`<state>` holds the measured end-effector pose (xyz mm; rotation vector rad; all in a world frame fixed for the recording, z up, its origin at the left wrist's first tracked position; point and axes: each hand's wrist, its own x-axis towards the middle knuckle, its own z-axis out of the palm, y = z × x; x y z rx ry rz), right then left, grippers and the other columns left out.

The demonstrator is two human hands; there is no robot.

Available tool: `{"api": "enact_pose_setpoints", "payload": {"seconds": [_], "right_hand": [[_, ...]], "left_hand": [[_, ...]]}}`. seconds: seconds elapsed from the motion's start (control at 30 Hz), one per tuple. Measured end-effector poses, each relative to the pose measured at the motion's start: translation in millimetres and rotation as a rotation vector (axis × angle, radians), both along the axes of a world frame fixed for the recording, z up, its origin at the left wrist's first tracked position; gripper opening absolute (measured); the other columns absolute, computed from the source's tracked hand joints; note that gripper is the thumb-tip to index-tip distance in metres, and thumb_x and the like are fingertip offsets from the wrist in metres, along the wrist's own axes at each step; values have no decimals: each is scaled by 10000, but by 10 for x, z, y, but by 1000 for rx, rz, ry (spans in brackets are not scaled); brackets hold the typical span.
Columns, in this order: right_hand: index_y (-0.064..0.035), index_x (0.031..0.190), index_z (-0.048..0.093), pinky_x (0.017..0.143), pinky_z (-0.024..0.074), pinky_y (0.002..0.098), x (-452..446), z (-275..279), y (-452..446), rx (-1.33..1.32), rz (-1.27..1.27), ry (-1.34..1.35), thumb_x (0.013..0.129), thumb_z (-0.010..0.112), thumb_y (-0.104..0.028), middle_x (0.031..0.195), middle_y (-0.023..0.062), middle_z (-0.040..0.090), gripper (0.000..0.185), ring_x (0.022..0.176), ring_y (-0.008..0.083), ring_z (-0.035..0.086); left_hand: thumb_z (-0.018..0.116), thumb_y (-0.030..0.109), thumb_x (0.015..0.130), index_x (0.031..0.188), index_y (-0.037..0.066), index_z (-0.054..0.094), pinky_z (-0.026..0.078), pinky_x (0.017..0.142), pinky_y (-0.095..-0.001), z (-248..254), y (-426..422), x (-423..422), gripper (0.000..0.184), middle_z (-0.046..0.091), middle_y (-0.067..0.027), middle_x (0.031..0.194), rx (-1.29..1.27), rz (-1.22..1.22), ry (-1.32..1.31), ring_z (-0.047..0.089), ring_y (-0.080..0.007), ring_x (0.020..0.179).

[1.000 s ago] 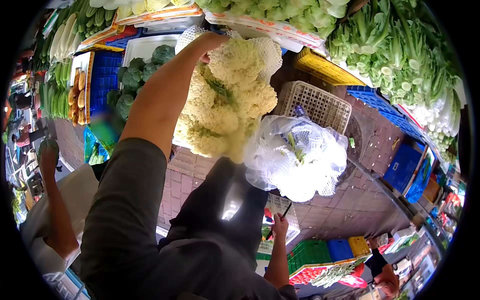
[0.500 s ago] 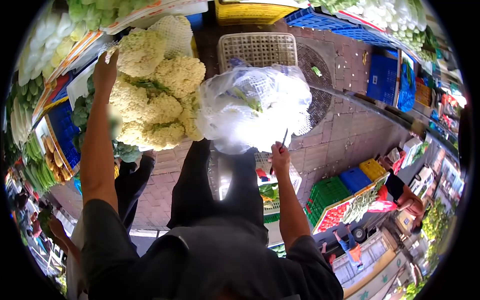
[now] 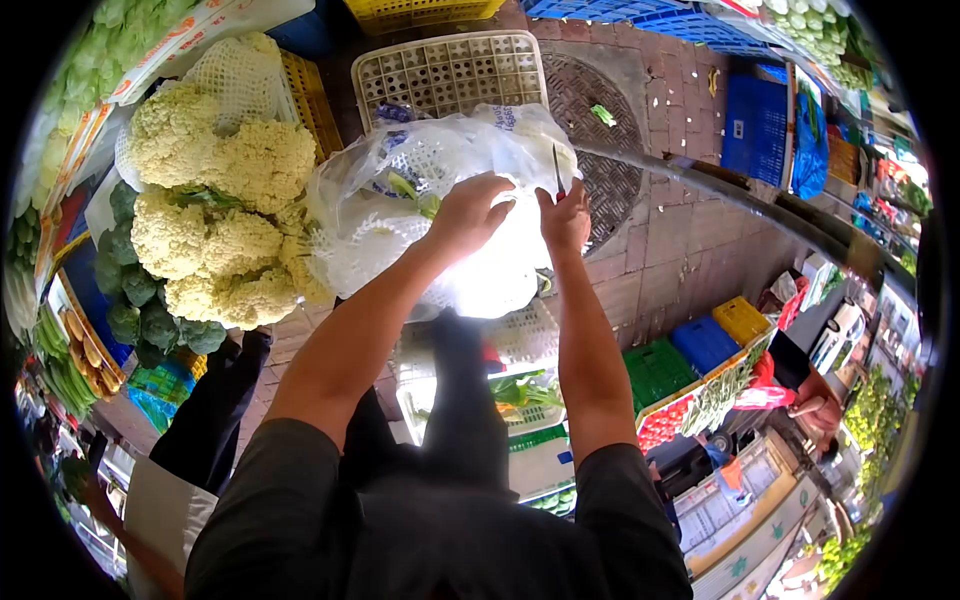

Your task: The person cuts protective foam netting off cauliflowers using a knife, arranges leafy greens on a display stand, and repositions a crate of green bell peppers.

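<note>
Gripped in the right hand [image 3: 567, 218] was a slim knife [image 3: 557, 170], its blade pointed away from the body and the fingers wrapped round its handle. In the head view, the left hand [image 3: 472, 215] was placed over a clear plastic bag [image 3: 345, 200], thumb and fingers parted; because of the glare, it could not be told whether any film was pinched between them. Half a second earlier, that hand had been held at the far side of the cauliflowers [image 3: 235, 245]; by this moment it had been brought across to the bag, so that both hands were gathered there and the work was centred on it, with the cauliflowers left untouched to the left.

White foam netting [image 3: 420, 155] and a green leaf [image 3: 402, 185] were seen in the bag, by which the near edge of a slatted plastic crate [image 3: 450, 75] was covered. Just beyond the right hand, a patterned manhole cover [image 3: 610, 170] was crossed by a metal pole [image 3: 740, 190], by which room on that side was narrowed. Broccoli [image 3: 165, 325] was heaped beside the cauliflowers, and tomatoes [image 3: 665, 425] were displayed farther right.
</note>
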<state>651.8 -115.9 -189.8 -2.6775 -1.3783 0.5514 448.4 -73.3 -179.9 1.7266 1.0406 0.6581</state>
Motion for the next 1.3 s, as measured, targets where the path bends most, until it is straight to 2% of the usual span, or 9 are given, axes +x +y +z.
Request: {"api": "enact_pose_setpoints", "payload": {"seconds": [0.13, 0.27, 0.53, 0.63, 0.67, 0.9, 1.07, 1.17, 1.3], "right_hand": [[18, 1004, 617, 777, 531, 486, 201, -429, -76, -19, -189, 124, 845, 674, -270, 825, 212, 692, 334, 794, 413, 681], [-29, 833, 559, 437, 375, 271, 354, -501, -90, 263, -462, 583, 874, 620, -107, 682, 21, 541, 106, 506, 88, 467], [-20, 844, 593, 457, 386, 249, 307, 605, 518, 414, -725, 978, 839, 605, -90, 676, 14, 535, 71, 512, 89, 468], [-17, 847, 600, 465, 385, 249, 179, 685, 568, 403, -698, 945, 852, 607, -108, 680, 13, 538, 91, 522, 87, 474], [-18, 846, 608, 471, 384, 249, 167, 611, 490, 399, -688, 988, 864, 616, -133, 678, 10, 544, 116, 515, 87, 473], [-39, 902, 643, 496, 400, 236, -232, 820, 398, 342, -621, 1086, 869, 657, -130, 712, 2, 580, 98, 544, 81, 486], [-36, 927, 645, 518, 458, 238, -144, 701, 509, 387, -592, 1132, 887, 655, -144, 751, 21, 605, 115, 589, 102, 540], [-6, 853, 602, 453, 384, 257, -215, 803, 572, 384, -595, 1009, 885, 619, -128, 670, 23, 573, 128, 522, 99, 510], [-3, 854, 592, 494, 455, 259, -125, 806, 662, 396, -691, 1003, 877, 636, -144, 728, 52, 594, 149, 555, 125, 547]], "left_hand": [[690, 257, 900, 1148, 84, 638, 468, 956, -462, -624, -216, -46, 306, 662, -153, 1151, -27, -186, 418, 611, -342, 1098], [617, 309, 921, 1156, 78, 631, 433, 976, -498, -760, -366, -479, 330, 653, -136, 1178, -54, -226, 601, 575, -335, 1152], [536, 240, 887, 961, 35, 672, 517, 783, -495, -386, 308, -193, 256, 678, -224, 917, -343, -329, 621, 654, -413, 849], [609, 198, 849, 1053, -75, 659, 520, 884, -477, -381, 534, -9, 344, 665, -297, 1062, -391, -74, 646, 655, -413, 996], [641, 185, 839, 1094, -94, 637, 509, 916, -463, 49, 655, 90, 379, 665, -300, 1050, -621, 196, 557, 646, -420, 1028], [628, 177, 890, 1104, 9, 641, 517, 863, -399, -1081, 504, 168, 273, 688, -199, 1066, -602, 679, -426, 662, -328, 992], [609, 177, 933, 1158, 64, 656, 509, 879, -384, -884, 293, -32, 256, 682, -166, 1118, -806, 251, 16, 654, -302, 1020], [599, 200, 955, 1245, 69, 615, 486, 947, -369, -653, 497, -121, 319, 650, -182, 1204, -484, -315, 416, 626, -285, 1114], [566, 534, 961, 1339, 24, 532, 462, 1013, -430, -293, 473, -64, 636, 580, -258, 1306, -867, -40, -13, 566, -342, 1225]]}}
